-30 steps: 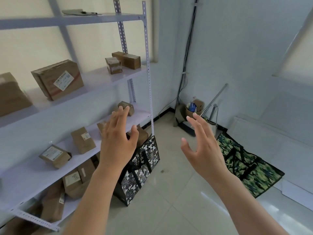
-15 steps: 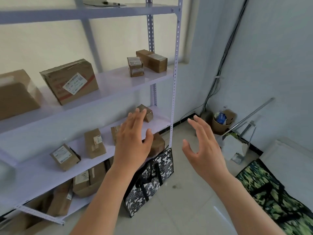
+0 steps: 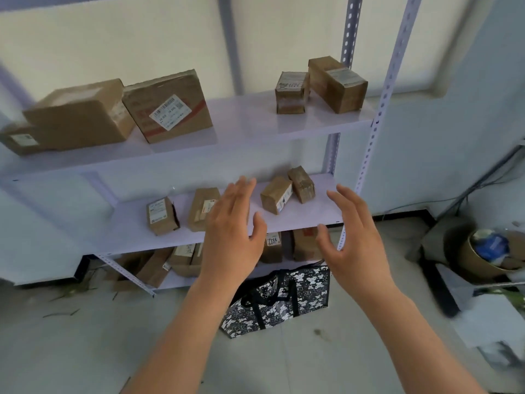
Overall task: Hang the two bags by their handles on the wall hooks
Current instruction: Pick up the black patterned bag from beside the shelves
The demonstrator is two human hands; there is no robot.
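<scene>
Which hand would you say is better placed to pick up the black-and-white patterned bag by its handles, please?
Probably the left hand: open, empty, nearer the black-and-white patterned bag's black handles. The right hand is open too.

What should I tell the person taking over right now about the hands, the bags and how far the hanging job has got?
Left hand: open, empty, raised in front of the shelving.
Right hand: open, empty, raised beside it.
Black-and-white bag: on the floor, against the foot of the shelf unit, handles slack.
Second bag: not in view now.
Wall hooks: none visible in this view.
Done: nothing hung.
Left: pick up each bag by its handles, find the hooks, hang both.
</scene>
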